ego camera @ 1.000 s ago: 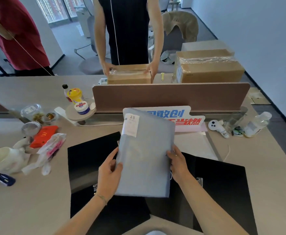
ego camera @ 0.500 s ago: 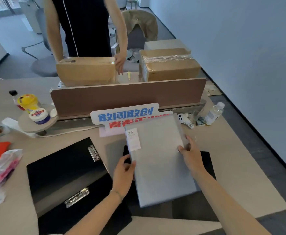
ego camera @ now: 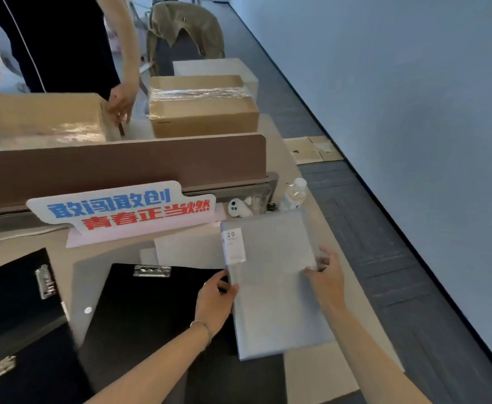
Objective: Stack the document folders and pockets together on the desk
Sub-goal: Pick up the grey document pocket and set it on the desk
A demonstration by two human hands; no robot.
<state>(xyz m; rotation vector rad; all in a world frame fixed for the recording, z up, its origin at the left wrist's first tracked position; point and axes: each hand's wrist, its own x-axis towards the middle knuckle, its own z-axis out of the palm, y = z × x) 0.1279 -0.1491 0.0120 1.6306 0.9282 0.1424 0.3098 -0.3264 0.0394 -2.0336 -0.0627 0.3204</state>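
Grey folder: the grey folder (ego camera: 271,284) sat at the right end of the surface (ego camera: 311,371), its white "20" sticker (ego camera: 233,246) at the far-left corner and its near-left part overlapping the black clipboard (ego camera: 151,310).
Left hand: the left hand (ego camera: 214,298) pinched the grey folder's left edge, thumb on top, the other fingers hidden beneath.
Right hand: the right hand (ego camera: 324,277) gripped the right edge, thumb laid across the cover — whether the folder was fully down or a touch lifted, I could not tell.
Other folders: a second black clipboard (ego camera: 14,295) lay at the far left, a third dark one (ego camera: 20,374) near the left corner, both apart from the grey one.
Loose pockets: pale sheets (ego camera: 186,249) — likely clear pockets — lay just beyond the black clipboard, near the slogan sign (ego camera: 122,208).
Done so far: by my reckoning, one piece was being placed at the right; no real pile showed yet.
Left to do: the clipboards and the pale pockets all looked unstacked — most of the job remained.
Watch point: the folder's right side sat near the surface's edge, so a nudge could tip it off.
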